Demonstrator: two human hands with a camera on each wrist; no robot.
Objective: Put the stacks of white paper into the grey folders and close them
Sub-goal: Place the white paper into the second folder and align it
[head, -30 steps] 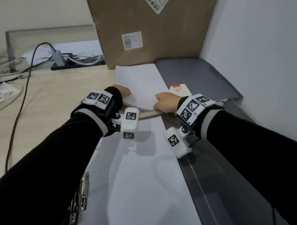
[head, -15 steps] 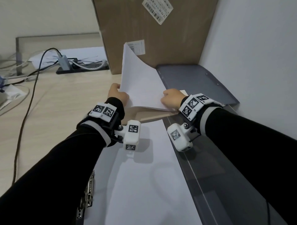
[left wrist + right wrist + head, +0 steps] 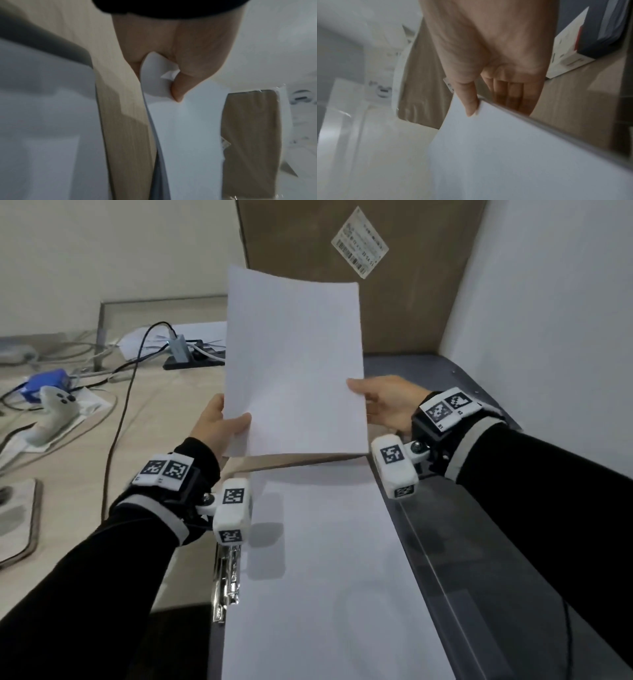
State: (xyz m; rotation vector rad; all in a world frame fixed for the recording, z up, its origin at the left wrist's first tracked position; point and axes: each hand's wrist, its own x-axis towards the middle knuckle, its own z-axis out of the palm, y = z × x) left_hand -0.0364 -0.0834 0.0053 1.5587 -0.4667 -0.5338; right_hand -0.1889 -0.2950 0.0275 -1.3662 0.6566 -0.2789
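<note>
Holding: a stack of white paper [image 3: 293, 364] is lifted clear of the desk, held between both hands, its face turned toward the person.
Left hand: the left hand [image 3: 219, 422] pinches the stack's lower left corner — thumb on the front, fingers behind.
Right hand: the right hand [image 3: 385, 402] clasps the right edge partway up, thumb on the front, fingers spread behind the sheets.
Long axis: the stack stands nearly upright, its long side running away from the hands toward the cardboard box [image 3: 359, 268] behind it; the top bows slightly.
Below: an open grey folder [image 3: 479, 594] lies just under the wrists, with more white paper [image 3: 325, 577] already lying on it beside its metal clip [image 3: 227, 580].
Beyond: a second grey folder [image 3: 428, 368] lies farther back on the right, by the wall — nearer the right hand.
Likely next: the stack probably needs tipping flat onto a folder.
Desk: cables [image 3: 120, 405] lie far left.
</note>
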